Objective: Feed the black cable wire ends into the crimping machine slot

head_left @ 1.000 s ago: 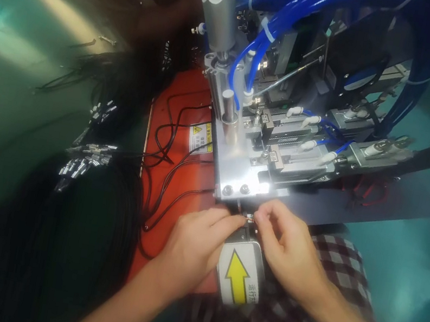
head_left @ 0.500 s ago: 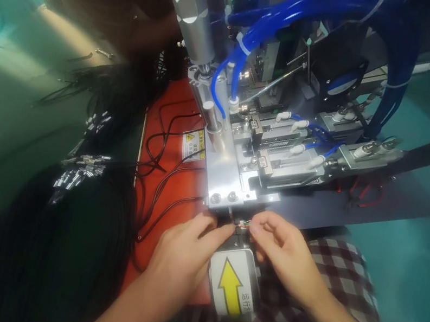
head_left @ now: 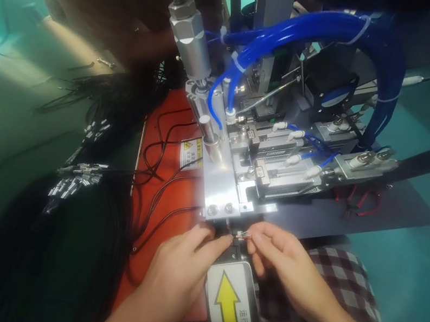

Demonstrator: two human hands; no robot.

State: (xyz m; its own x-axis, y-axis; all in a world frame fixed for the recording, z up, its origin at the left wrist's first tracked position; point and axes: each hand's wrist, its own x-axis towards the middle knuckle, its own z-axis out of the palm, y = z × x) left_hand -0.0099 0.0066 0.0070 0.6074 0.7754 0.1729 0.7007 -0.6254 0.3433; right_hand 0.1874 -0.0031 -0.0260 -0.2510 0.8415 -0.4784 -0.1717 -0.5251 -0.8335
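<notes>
My left hand and my right hand meet at the front edge of a metal machine plate. Both pinch a thin cable end with small coloured wires showing between the fingertips. Just below the fingers lies a white plate with a yellow arrow pointing towards the machine. The cable's run beneath my hands is hidden.
Blue air hoses and a steel cylinder rise over the machine. Black cables cross an orange mat. A bundle of black cables with metal plugs lies at left. Red-handled pliers rest at right.
The view has tilted, so the machine and my hands sit lower in the picture. My fingertips have drawn slightly apart, and the wire end shows more plainly between them.
</notes>
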